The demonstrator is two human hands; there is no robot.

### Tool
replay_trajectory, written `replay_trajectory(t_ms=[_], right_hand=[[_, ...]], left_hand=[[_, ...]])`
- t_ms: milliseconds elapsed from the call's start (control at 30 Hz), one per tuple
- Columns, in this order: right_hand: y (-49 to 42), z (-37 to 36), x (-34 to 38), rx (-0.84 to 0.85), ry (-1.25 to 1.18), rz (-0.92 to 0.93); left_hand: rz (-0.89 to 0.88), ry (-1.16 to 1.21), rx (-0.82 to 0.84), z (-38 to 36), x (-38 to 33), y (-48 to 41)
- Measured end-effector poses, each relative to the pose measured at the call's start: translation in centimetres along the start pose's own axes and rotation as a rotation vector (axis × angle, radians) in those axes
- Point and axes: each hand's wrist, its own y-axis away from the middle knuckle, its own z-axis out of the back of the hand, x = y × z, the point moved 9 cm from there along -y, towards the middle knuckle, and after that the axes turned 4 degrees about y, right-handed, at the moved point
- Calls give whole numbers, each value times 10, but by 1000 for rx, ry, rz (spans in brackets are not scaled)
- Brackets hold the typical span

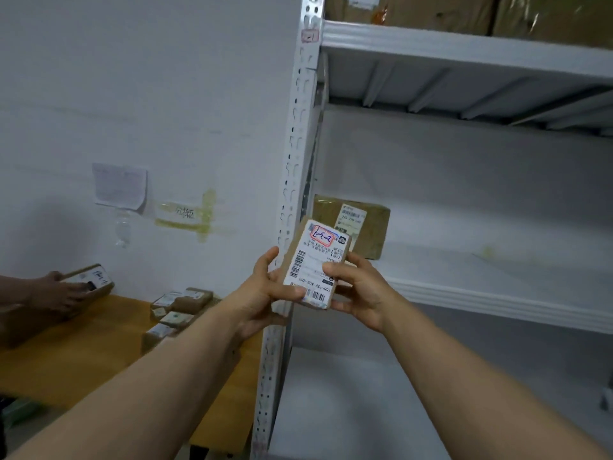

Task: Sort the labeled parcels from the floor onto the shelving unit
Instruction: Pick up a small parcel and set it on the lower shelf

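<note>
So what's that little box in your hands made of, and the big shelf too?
The parcel looks like brown cardboard, matte at its edges, with a white paper label stuck on, printed with barcodes. The shelving unit looks like painted metal: smooth, pale grey, with slots punched in its post.

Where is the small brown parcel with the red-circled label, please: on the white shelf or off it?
Off the shelf: left hand and right hand hold the parcel before it.

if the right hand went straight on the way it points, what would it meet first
Likely the brown box on the shelf, just behind the parcel it holds; depth is unclear.
</note>
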Motion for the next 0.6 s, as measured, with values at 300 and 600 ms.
replay_trajectory(t_ms=[300,600], right_hand=[[3,10,55,154,309,11],[-1,-2,90,90,469,101]], left_hand=[[28,-197,52,-4,-34,2],[-14,-94,61,-3,-46,-6]])
